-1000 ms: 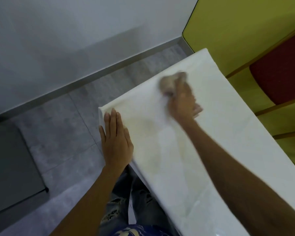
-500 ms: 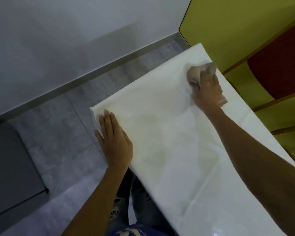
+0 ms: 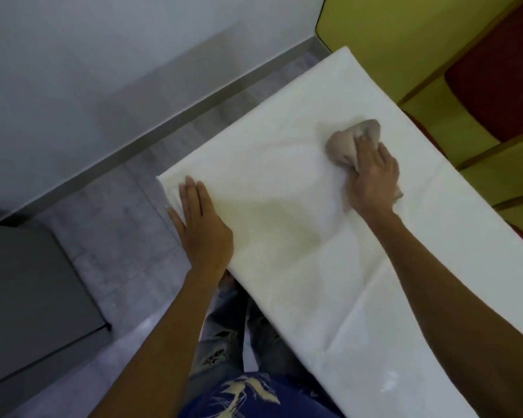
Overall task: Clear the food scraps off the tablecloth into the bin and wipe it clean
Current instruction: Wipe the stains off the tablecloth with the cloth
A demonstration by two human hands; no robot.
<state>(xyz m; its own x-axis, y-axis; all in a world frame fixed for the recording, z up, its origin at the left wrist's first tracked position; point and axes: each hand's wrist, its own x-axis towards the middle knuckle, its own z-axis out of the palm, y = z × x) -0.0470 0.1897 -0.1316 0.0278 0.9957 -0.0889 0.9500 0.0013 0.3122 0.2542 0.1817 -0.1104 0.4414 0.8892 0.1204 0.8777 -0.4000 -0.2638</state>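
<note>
A white tablecloth (image 3: 284, 164) covers a long table that runs from the lower right to the upper middle. It carries a faint yellowish stain near its middle. My right hand (image 3: 373, 173) grips a crumpled beige cloth (image 3: 349, 140) and presses it onto the tablecloth near the far right edge. My left hand (image 3: 201, 224) lies flat with straight fingers on the near left corner of the tablecloth, holding it down. No food scraps show on the cloth.
A grey box-like object (image 3: 27, 297) stands on the tiled floor at the left. Yellow-green seating with a red cushion (image 3: 501, 73) lines the table's far side. A grey wall with a baseboard runs behind.
My right hand swept the beige cloth from the table's middle towards the far right edge, then drew it back a little. My left hand stayed flat on the corner.
</note>
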